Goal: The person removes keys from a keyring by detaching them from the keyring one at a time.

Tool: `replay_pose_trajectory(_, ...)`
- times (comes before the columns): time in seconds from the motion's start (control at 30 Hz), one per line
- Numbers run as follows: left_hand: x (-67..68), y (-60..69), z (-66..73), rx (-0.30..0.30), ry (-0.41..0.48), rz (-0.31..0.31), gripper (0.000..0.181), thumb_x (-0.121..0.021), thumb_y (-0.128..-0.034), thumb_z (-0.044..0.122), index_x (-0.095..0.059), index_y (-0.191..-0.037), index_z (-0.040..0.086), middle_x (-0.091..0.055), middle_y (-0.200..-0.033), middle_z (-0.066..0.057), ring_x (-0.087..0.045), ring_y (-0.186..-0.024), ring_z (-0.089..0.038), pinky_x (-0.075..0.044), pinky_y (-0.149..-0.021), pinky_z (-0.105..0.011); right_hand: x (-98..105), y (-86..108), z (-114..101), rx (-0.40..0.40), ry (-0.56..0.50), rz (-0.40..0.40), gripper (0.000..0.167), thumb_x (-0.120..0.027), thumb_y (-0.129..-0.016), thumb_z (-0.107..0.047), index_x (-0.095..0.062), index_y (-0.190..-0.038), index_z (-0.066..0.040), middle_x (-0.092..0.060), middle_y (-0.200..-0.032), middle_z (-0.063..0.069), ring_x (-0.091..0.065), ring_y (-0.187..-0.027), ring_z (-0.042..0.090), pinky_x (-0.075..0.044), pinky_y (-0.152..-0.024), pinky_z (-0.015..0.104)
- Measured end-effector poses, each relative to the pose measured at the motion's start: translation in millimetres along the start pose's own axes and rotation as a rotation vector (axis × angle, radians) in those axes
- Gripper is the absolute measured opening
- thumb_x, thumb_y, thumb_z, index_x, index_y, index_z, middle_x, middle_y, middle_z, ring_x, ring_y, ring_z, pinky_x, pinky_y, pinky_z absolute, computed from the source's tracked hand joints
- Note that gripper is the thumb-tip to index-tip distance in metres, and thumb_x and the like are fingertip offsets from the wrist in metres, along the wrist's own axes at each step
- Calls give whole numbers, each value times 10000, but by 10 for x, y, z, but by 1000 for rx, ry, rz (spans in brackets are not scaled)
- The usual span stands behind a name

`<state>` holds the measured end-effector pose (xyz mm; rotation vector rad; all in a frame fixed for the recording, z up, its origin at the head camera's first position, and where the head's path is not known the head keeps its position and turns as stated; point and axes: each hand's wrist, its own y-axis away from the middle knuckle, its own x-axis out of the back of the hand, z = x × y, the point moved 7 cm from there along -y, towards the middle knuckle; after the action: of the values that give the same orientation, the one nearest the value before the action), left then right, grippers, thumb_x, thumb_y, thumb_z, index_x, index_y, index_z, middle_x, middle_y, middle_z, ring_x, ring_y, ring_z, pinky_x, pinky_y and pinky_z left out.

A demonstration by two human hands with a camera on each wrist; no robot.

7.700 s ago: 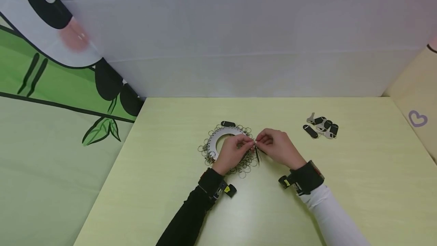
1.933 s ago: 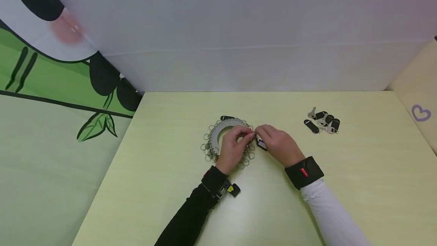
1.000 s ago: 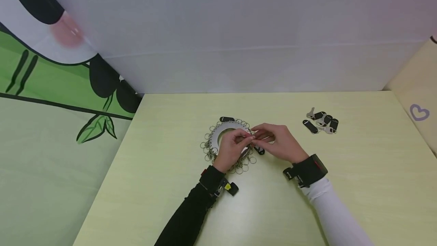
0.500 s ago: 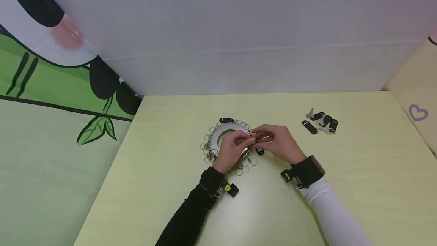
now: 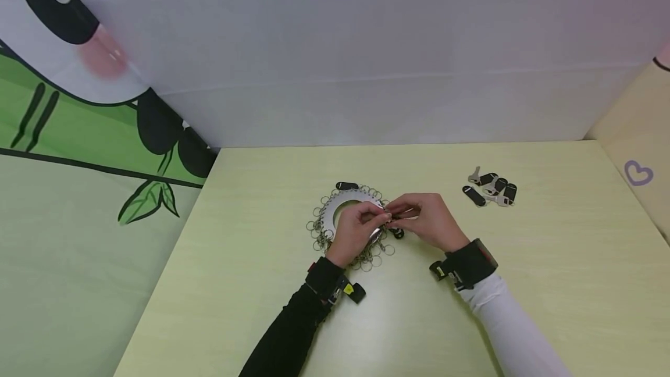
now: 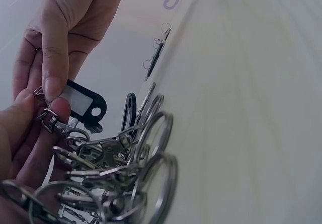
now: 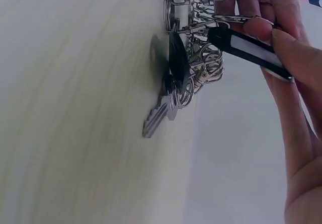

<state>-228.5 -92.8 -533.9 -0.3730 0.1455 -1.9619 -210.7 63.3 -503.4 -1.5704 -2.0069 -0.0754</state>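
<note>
A pale ring-shaped plate (image 5: 327, 214) lies on the table, its rim crowded with swivel clasps and key rings. My left hand (image 5: 358, 231) is over its right side, pinching the small key ring (image 6: 41, 93) of one swivel clasp (image 6: 61, 128). My right hand (image 5: 431, 220) meets it fingertip to fingertip and pinches a black key tag (image 7: 251, 50) with a white label at its ring end. The tag sticks out below the right fingers. Whether its ring is threaded onto the clasp's ring is hidden by the fingertips. Another black tag (image 7: 178, 58) with a key (image 7: 156, 116) hangs beside the clasps.
A pile of several black key tags with keys (image 5: 494, 188) lies at the right rear of the table (image 5: 549, 284). One black tag (image 5: 347, 185) rests at the far rim of the plate. A white cloth backdrop (image 5: 366, 74) rises behind the table.
My right wrist has turned since about two seconds ago, and its fingers have moved closer over the left fingertips. The tag now shows lower beneath them. The pile of tags stays put.
</note>
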Motion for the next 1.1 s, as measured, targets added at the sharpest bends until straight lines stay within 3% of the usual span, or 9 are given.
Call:
replay_pose_trajectory(0.2, 8, 13, 6, 23, 5, 2, 102, -725, -965, 72, -724, -981, -28, -765, -933, -226, -755, -850, -370, -595, -728, -389, -13, -2, -1, -4, -52, -26, 406, -844, -820, 47, -744, -1207, -26, -757, -1177, 118, -757, -1036, 290, -615, -842, 299)
replay_pose_trajectory(0.3, 19, 19, 17, 28, -5, 9, 101, -726, -965, 79, -728, -980, -21, -766, -920, -216, -758, -834, -338, -594, -723, -405, -47, -9, 20, -38, -57, -52, 353, -853, -842, -24, -762, -1181, -58, -759, -1168, 102, -758, -1036, 274, -614, -830, 280)
replay_pose_trajectory(0.43, 29, 21, 24, 31, -17, 7, 102, -730, -965, 90, -735, -984, -10, -771, -918, -200, -767, -833, -290, -606, -734, -401, -47, -15, 19, -54, 29, -40, 240, -866, -855, -120, -807, -1087, -139, -795, -1034, 18, -765, -930, 165, -612, -776, 253)
replay_pose_trajectory(0.53, 29, 18, 31, 30, -21, -1, 104, -728, -968, 97, -737, -986, -5, -774, -918, -193, -768, -838, -287, -602, -727, -369, -1, -12, 10, -69, 58, -8, 240, -873, -845, -114, -811, -1073, -154, -799, -940, -19, -758, -865, 133, -598, -736, 260)
replay_pose_trajectory(0.63, 29, 18, 46, 26, -26, -5, 96, -725, -970, 89, -735, -982, -5, -773, -910, -194, -766, -833, -289, -593, -716, -358, 43, -3, 22, -111, 16, 3, 280, -875, -833, -88, -797, -1097, -138, -794, -903, -9, -758, -854, 160, -587, -718, 270)
replay_pose_trajectory(0.9, 29, -1, 37, 11, -27, -5, 96, -725, -970, 84, -740, -977, -10, -771, -934, -194, -772, -847, -248, -615, -759, -417, 1, -15, 62, -151, -21, -61, 268, -864, -869, -233, -808, -1118, -151, -794, -1033, 19, -751, -856, 139, -590, -713, 291)
replay_pose_trajectory(1.1, 17, -1, 1, 22, -22, -22, 94, -735, -963, 92, -741, -981, 0, -772, -930, -187, -765, -831, -173, -619, -771, -378, 2, -9, 64, -139, -38, -52, 304, -865, -844, -91, -793, -1139, -81, -797, -1009, 59, -770, -870, 163, -607, -727, 268)
